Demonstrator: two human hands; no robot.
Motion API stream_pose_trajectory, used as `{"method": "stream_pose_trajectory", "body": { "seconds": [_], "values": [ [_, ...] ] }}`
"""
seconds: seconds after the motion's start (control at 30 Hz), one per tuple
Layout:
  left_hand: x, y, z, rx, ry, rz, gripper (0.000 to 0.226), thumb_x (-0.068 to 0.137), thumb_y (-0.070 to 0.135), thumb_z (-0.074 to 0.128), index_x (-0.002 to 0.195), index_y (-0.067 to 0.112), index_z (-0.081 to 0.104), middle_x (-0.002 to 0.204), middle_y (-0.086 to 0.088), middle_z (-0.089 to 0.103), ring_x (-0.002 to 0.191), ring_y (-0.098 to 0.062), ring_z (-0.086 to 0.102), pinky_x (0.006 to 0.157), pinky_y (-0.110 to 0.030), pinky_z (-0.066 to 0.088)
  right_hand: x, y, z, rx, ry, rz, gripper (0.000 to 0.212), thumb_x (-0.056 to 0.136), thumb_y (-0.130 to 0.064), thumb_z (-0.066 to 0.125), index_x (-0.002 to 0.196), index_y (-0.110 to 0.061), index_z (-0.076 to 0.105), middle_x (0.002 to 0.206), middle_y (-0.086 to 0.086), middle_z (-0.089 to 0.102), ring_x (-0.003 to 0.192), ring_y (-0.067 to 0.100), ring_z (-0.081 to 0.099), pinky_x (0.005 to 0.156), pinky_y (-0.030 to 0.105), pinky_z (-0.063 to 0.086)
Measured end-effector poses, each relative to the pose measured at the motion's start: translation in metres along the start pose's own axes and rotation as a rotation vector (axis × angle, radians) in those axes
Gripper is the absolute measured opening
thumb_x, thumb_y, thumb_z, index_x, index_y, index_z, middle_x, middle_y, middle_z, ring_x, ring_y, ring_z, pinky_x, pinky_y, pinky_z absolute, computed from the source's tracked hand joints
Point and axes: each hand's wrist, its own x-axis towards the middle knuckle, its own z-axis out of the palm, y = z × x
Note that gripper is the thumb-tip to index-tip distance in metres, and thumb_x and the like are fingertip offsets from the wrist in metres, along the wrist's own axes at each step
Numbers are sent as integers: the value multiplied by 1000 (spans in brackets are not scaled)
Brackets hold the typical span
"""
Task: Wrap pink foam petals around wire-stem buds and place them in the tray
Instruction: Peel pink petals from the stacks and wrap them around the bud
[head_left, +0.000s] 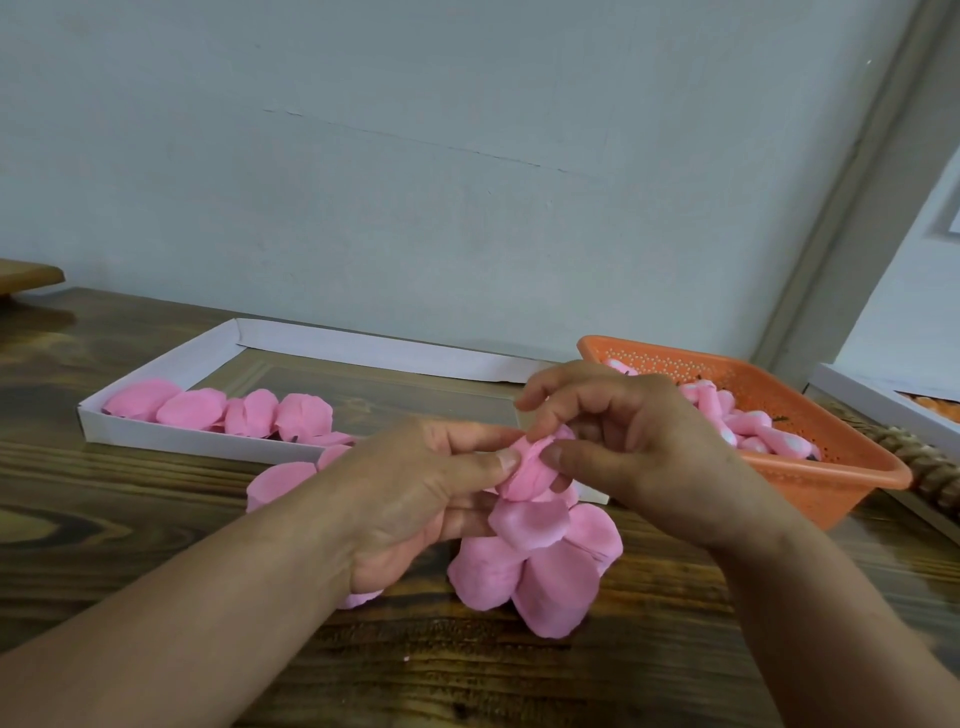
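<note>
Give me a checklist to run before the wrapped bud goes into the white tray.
1. Left hand pinches the petal-wrapped bud: ok.
2. Right hand pinches the same petal: ok.
3. Petal fully closed round the bud: cannot tell.
4. Wire stem visible and straight: cannot tell, hidden.
5. White tray has bare floor behind its row of pink flowers: ok.
6. Loose petals under the hands for the next bud: ok.
</note>
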Motion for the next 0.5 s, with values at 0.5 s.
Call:
{"method": "stream_pose_trajectory", "body": {
  "seconds": [0.5],
  "values": [
    [-5, 5, 4, -161, -104, -117, 28, 78, 16, 59, 99, 2, 72, 104, -19, 71, 88, -30, 70, 85, -34, 53, -1, 0, 3, 139, 0, 20, 13, 82, 14, 58, 82, 3, 65, 70, 7, 68, 60, 12, 65, 58, 20, 52]
  ]
}}
